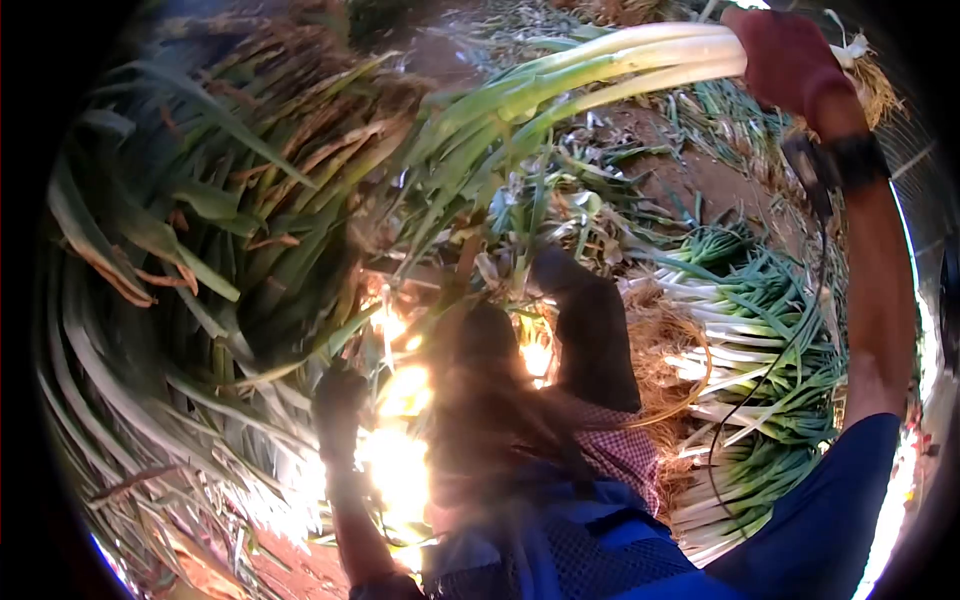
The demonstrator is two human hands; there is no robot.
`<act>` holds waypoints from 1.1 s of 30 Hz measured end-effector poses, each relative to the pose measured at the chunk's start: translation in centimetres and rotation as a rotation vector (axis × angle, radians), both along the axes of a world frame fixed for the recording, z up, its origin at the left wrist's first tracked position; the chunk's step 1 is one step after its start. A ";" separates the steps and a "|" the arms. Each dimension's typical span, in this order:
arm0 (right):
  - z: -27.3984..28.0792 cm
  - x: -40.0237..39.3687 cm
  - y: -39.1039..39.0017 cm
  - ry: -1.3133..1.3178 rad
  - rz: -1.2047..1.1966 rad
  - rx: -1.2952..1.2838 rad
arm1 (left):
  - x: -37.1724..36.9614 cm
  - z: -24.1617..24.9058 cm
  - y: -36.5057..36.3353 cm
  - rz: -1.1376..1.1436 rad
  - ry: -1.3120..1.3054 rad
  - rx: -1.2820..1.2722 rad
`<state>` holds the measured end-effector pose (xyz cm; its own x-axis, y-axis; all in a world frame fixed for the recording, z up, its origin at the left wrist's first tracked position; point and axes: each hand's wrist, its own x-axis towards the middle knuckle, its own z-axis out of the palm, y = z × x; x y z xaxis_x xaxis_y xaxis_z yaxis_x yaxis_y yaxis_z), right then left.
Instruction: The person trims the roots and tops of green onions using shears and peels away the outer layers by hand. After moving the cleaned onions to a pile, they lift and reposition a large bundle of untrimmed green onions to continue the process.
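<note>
Raised at the upper right, my right hand (795,65), in a reddish glove, is closed around a bunch of leeks (660,55). Their roots stick out to the right past the hand, and the green leaves droop to the left. Low at the left, my left hand (340,400) is dark and blurred in shadow, close to the large pile of leeks (130,380). Its fingers do not show clearly, nor whether it holds anything.
Beside my legs (590,330), on the right, trimmed leeks (750,340) lie in a row, roots inward. A yellowish hoop or tube (700,385) lies by the roots. A thin black cable (740,405) hangs from my right wrist. Leaf scraps (600,215) litter the soil.
</note>
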<state>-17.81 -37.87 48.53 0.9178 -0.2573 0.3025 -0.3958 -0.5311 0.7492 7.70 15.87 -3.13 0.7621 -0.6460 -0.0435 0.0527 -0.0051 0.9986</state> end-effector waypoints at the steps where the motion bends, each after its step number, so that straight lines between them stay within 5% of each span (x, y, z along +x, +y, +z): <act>1: 0.7 -0.6 1.9 0.012 -0.088 0.072 | -0.3 1.0 -1.6 -0.056 -0.486 0.123; 2: 1.5 -0.5 3.4 0.013 -0.085 0.054 | -1.6 2.2 -3.3 -0.092 -0.965 0.252; 3: 1.9 -0.7 4.8 0.027 -0.157 -0.025 | -3.2 2.4 -4.5 -0.017 -0.346 0.202; 4: 1.8 -1.3 6.0 0.046 -0.248 -0.087 | -2.9 0.7 -5.9 -0.087 -0.565 0.261; 6: 2.3 -1.6 7.6 0.250 -0.517 -0.230 | -4.4 3.8 -9.6 -0.192 -0.261 0.102; 7: 2.5 -2.6 8.6 0.140 -0.336 -0.212 | -4.6 2.4 -11.0 -0.202 -0.122 0.092; 8: 2.5 -2.8 8.9 0.039 -0.138 -0.187 | -6.6 9.2 -13.3 -0.193 0.008 0.203; 10: 2.0 -4.1 7.9 0.039 -0.129 -0.171 | -7.3 9.5 -15.0 -0.308 -0.181 0.131; 11: 2.5 -4.6 7.8 0.070 -0.251 -0.055 | -7.9 7.7 -16.1 -0.228 0.069 0.096; 12: 3.3 -4.9 7.6 0.095 -0.365 0.046 | -3.9 -7.6 -17.2 -0.279 -0.426 0.394; 13: 2.5 -5.8 8.0 0.028 -0.123 -0.067 | -6.4 -1.3 -18.3 -0.322 0.131 0.044; 14: 0.7 -5.8 6.6 0.037 -0.125 -0.062 | -9.8 5.4 -18.6 -0.341 0.695 -0.296; 15: -1.7 -6.1 4.9 -0.221 0.514 0.141 | -11.3 2.1 -19.0 -0.346 0.705 -0.274; 16: -2.8 -6.7 4.0 -0.495 1.151 0.321 | -12.4 -3.2 -20.6 -0.313 -0.158 0.169; 17: -1.0 -6.9 5.8 -0.146 0.452 0.211 | -12.9 -6.1 -22.0 -0.223 -1.032 0.578; 18: 0.9 -6.5 7.7 0.196 -0.249 0.090 | -13.1 -3.2 -22.1 -0.226 -1.039 0.566; 20: 0.0 -6.1 8.1 0.248 -0.363 0.049 | -13.9 6.5 -20.4 -0.482 0.009 0.244; 21: -0.5 -6.1 7.9 0.253 -0.383 0.061 | -12.0 -6.2 -23.3 -0.401 0.193 0.911; 23: -0.2 -6.6 5.8 0.193 -0.432 0.098 | -14.8 3.5 -21.4 -0.525 -0.099 0.515; 24: -0.2 -8.6 3.8 0.093 -0.245 0.056 | -16.3 8.7 -20.6 -0.574 -0.235 0.316; 29: 3.3 -23.6 -2.0 -0.135 -0.730 -0.052 | -14.9 4.2 -21.8 -0.610 -0.015 0.217; 32: 3.0 -40.6 -3.9 -0.520 -0.839 0.196 | -14.5 3.2 -21.8 -0.652 0.080 0.200; 33: 1.7 -45.8 -4.2 -0.431 -1.074 0.127 | -14.2 2.7 -22.0 -0.667 0.094 0.197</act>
<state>-63.65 -42.11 50.28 0.0369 -0.8908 0.4529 -0.8968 0.1704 0.4082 -6.51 -6.17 -0.38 0.1933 -0.9476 -0.2543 0.0610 -0.2471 0.9671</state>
